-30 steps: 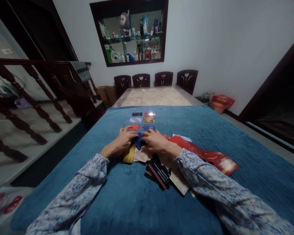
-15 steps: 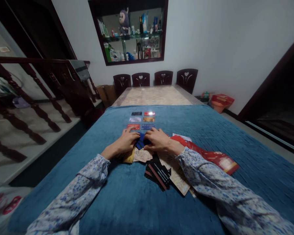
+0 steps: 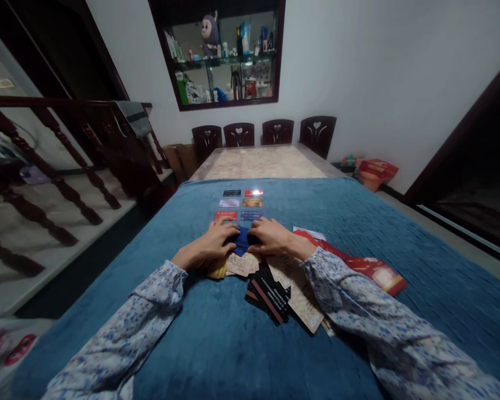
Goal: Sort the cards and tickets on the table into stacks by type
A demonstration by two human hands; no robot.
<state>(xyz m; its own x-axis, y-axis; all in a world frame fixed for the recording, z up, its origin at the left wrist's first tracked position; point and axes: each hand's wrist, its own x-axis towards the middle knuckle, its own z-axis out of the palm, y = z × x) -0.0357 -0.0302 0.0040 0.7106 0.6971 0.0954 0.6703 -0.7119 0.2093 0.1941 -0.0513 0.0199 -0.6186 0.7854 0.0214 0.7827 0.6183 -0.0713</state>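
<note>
Illegibly fine white print [image 3: 274,292] crosses black cards [image 3: 267,298] near the held blue cards [image 3: 242,240].

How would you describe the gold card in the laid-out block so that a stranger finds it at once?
Find the blue cloth over the near part of the table, then the two columns of three cards laid out on it. In the right column, the gold card lies between a red card and a blue card. It alone of the six is gold.

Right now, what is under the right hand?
Around the right hand, blue cards show on its left and beige cards on its near side. What it covers cannot be seen.
</note>
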